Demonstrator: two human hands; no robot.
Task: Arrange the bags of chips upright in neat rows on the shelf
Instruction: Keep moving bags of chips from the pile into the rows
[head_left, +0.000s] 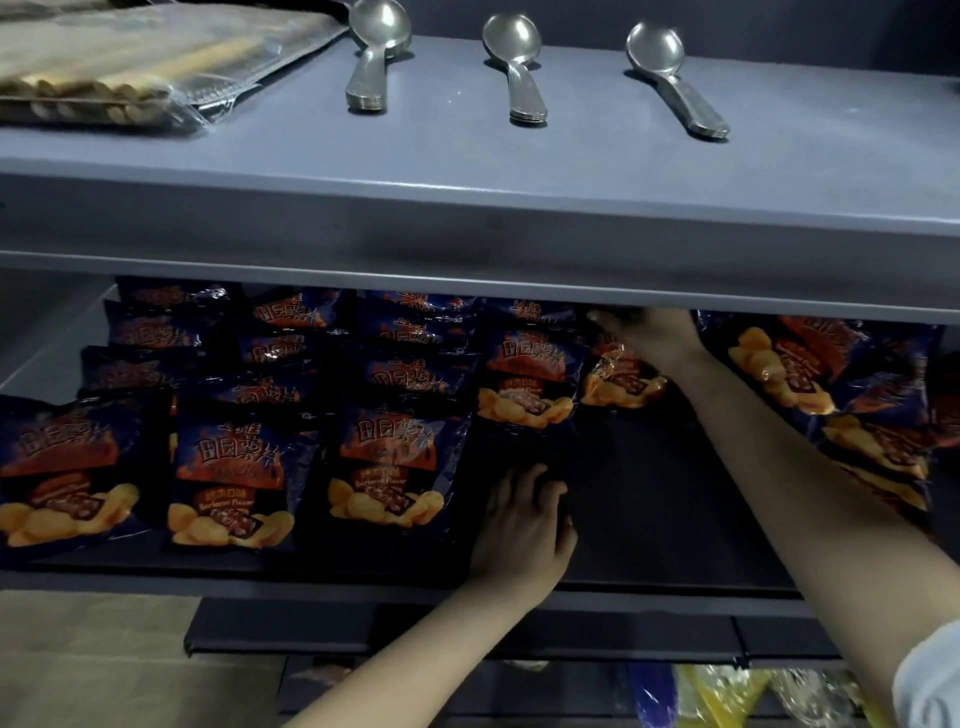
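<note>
Dark blue and orange chip bags stand in rows on the lower shelf (649, 551); a front-row bag (387, 467) leans upright at centre. My left hand (522, 525) lies with relaxed fingers on the dark shelf floor, touching the right edge of that front bag. My right hand (649, 332) reaches deep under the upper shelf and holds the top of a bag (621, 382) in the back row. Its fingers are partly hidden by the shelf edge. A loose pile of bags (831, 384) lies tilted at the right.
The grey upper shelf (467, 171) carries stacked metal spoons (371, 62) and a clear pack of wooden sticks (119, 67). Below the chip shelf, blue and yellow packets (701, 696) show at the bottom right. Bare shelf floor lies between my arms.
</note>
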